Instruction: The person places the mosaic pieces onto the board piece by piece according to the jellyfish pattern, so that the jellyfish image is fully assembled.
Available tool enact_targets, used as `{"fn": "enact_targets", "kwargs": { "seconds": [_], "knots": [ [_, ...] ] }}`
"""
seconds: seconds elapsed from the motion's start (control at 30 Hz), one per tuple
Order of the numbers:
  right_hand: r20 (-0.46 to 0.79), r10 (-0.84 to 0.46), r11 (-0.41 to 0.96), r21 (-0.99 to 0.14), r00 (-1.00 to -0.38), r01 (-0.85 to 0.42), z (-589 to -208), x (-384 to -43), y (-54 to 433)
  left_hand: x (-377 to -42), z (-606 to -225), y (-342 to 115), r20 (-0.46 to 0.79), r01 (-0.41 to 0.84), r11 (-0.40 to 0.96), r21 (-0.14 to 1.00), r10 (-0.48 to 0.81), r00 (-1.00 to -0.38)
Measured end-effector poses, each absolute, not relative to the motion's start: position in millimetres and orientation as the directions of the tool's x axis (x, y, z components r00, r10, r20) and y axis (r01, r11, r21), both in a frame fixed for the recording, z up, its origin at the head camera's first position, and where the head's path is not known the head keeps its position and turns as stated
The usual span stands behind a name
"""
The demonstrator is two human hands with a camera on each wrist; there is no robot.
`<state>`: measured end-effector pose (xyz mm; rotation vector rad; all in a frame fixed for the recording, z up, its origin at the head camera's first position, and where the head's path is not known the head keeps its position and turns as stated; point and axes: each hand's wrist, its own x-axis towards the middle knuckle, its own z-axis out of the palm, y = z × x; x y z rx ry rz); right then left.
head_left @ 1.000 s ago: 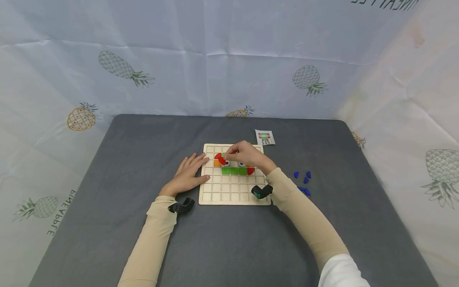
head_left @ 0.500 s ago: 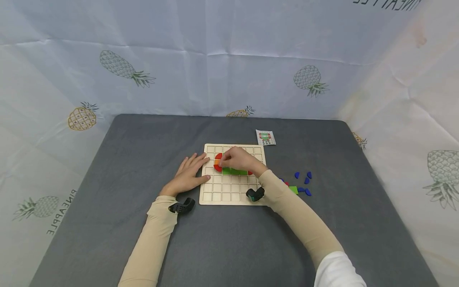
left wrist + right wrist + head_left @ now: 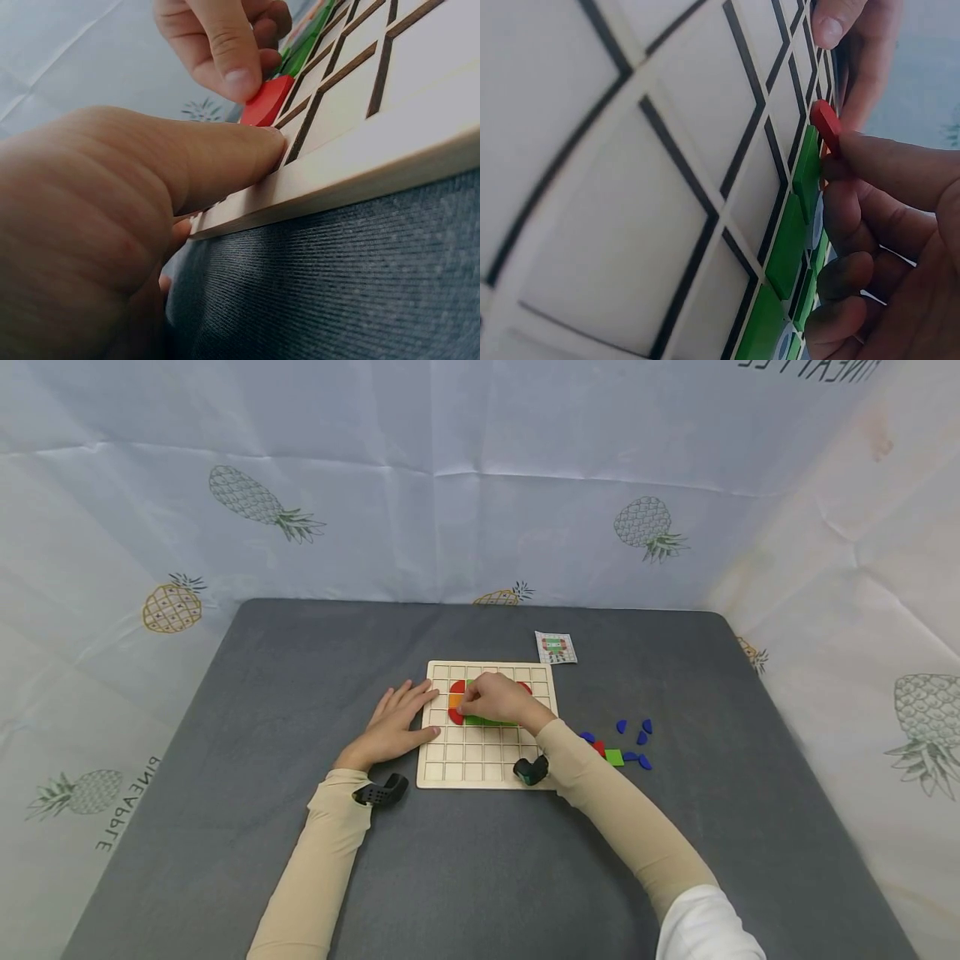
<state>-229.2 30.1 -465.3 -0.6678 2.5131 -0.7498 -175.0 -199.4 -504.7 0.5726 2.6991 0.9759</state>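
Observation:
A pale wooden grid board [image 3: 480, 768] lies on the dark table. My left hand [image 3: 390, 727] rests at the board's left edge, fingers spread, with the thumb [image 3: 232, 154] on the rim. My right hand [image 3: 497, 697] pinches a red tile [image 3: 826, 126] with one rounded side between thumb and index finger, at the lower left corner of the coloured pattern. Just above that tile are an orange tile [image 3: 454, 701] and another red tile [image 3: 457, 686]. Green tiles [image 3: 784, 251] run along the pattern's lower row. My right hand hides the pattern's middle in the head view.
A small printed card [image 3: 556, 648] lies by the board's top right corner. Right of the board are several loose blue pieces [image 3: 642, 737], a green square [image 3: 614, 757] and a red piece [image 3: 599, 748], close to my right forearm.
My right hand has moved left and towards me, bringing the red tile from above the pattern down to its lower left corner. The left hand has stayed put.

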Motion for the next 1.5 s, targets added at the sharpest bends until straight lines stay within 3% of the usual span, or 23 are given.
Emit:
{"fn": "enact_targets", "kwargs": {
  "seconds": [0.47,0.77,1.07,1.5],
  "knots": [
    [-0.286,-0.525,0.764,-0.573,-0.802,-0.296,-464,-227,28,-174,-505,-199,-0.068,0.285,0.708,0.646,0.425,-0.903],
    [-0.224,-0.520,0.762,-0.558,-0.824,-0.329,-467,-228,24,-175,-506,-199,-0.061,0.289,0.705,0.648,0.426,-0.903],
    [-0.254,-0.570,0.746,-0.558,-0.781,-0.363,-466,-226,20,-174,-505,-200,-0.061,0.295,0.705,0.645,0.433,-0.899],
    [-0.226,-0.570,0.722,-0.597,-0.790,-0.350,-458,-228,33,-176,-505,-199,-0.070,0.280,0.707,0.649,0.422,-0.904]
  ]
}}
